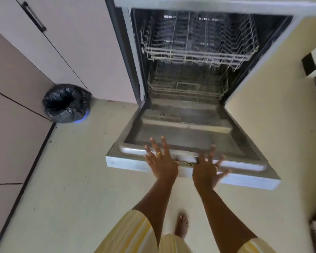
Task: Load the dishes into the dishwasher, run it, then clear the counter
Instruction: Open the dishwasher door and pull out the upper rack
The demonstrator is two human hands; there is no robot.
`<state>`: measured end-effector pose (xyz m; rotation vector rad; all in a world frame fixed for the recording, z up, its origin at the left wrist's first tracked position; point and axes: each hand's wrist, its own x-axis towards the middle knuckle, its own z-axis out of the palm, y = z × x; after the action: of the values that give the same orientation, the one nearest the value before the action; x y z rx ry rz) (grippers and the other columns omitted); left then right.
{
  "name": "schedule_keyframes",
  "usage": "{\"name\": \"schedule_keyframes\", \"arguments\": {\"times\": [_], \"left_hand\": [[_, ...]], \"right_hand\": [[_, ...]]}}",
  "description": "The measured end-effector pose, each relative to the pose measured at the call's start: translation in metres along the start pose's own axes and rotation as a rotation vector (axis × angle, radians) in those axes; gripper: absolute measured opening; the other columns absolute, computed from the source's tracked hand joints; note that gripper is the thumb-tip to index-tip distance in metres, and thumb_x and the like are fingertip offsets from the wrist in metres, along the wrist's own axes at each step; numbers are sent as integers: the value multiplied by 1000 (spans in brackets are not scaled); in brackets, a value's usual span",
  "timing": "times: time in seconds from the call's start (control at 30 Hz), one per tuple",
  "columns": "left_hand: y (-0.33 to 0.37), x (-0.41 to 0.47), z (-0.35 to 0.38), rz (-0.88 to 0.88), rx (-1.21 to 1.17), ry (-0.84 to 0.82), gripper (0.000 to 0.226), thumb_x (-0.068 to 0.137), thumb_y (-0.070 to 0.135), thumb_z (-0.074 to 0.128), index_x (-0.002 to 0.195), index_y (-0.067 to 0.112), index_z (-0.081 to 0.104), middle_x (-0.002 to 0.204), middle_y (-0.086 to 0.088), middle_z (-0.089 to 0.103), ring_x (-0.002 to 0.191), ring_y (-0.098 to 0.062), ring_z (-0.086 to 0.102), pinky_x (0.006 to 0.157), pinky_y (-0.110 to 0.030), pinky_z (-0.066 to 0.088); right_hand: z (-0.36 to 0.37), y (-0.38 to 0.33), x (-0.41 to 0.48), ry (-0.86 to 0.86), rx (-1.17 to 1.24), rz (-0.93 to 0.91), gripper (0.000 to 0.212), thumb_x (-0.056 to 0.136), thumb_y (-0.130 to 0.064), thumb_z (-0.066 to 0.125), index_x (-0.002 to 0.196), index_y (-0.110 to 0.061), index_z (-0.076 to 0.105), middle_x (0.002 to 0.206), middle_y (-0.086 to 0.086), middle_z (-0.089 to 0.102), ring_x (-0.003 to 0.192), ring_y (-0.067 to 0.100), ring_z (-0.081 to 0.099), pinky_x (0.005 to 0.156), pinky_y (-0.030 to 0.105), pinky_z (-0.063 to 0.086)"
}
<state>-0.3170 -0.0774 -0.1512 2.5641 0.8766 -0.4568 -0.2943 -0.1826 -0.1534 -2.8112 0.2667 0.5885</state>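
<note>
Left hand (161, 161) and right hand (207, 168) are both splayed wide, holding nothing, right over the front edge of the open dishwasher door (181, 136), and the lower rack (186, 89) just beyond them looks like light, stiff wire, so I'd grab its front rail.

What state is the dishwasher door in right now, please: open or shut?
Open. The dishwasher door lies folded down, inner panel facing up, and the upper rack and lower rack show inside.

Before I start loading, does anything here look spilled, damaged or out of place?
Only dark crumbs scattered on the floor beside the bin and cabinet base. The dishwasher door and both empty racks look intact.
</note>
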Motion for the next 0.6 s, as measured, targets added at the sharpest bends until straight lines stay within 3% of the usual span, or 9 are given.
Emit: {"name": "schedule_keyframes", "arguments": {"times": [0.07,0.2,0.3,0.33,0.4,0.47,0.5,0.53,0.6], "left_hand": [[-18,5,39,163,142,-105,81,95,41,44,145,26,-19,152,-10,-29,138,-38,-25,113,-49,-11],[-58,12,125,347,266,-193,74,98,20,34,141,28,-26,150,-3,-32,133,-36,-33,110,-49,-16],[-93,14,189,439,270,-188,75,97,17,34,134,33,-30,143,1,-38,126,-35,-40,104,-50,-21],[-105,17,209,465,278,-177,77,95,15,37,136,35,-25,145,1,-34,131,-37,-34,106,-51,-17],[-123,20,246,531,286,-138,79,86,15,53,145,33,3,155,-3,-3,141,-40,0,111,-56,9],[-140,25,278,543,310,-139,78,75,24,69,142,30,30,151,-5,26,137,-38,27,104,-56,30],[-148,29,293,534,323,-186,81,76,29,70,144,31,24,153,-4,21,139,-37,22,107,-55,27],[-157,35,309,532,342,-239,86,81,34,65,145,33,8,155,-2,3,143,-35,7,111,-53,17],[-172,49,337,547,418,-327,93,88,37,56,138,37,-22,146,4,-31,140,-28,-22,115,-48,0]], "right_hand": [[39,23,1,-12,-324,-234,56,96,-14,35,148,-17,15,156,3,16,145,25,8,112,57,2],[112,51,6,-115,-420,-317,53,95,-8,30,146,-7,18,153,9,24,142,24,18,116,41,8],[177,76,6,-124,-407,-363,54,91,-8,40,142,3,25,147,22,32,137,35,30,114,45,19],[201,85,7,-95,-406,-390,57,86,-7,51,138,8,33,140,28,40,131,41,38,110,49,27],[247,101,7,-116,-395,-392,62,76,-3,63,131,14,40,131,34,46,121,48,46,103,55,36],[283,117,11,-156,-414,-406,64,84,-4,51,138,15,23,141,37,29,131,49,31,109,54,25],[299,123,15,-198,-425,-399,65,89,-6,41,142,12,9,147,35,15,137,47,18,113,51,15],[314,127,18,-242,-421,-380,65,92,-9,33,143,9,-2,150,33,2,141,45,7,115,48,8],[339,134,24,-277,-411,-350,67,93,-11,30,143,4,-12,151,29,-12,142,41,-4,116,45,2]]}}
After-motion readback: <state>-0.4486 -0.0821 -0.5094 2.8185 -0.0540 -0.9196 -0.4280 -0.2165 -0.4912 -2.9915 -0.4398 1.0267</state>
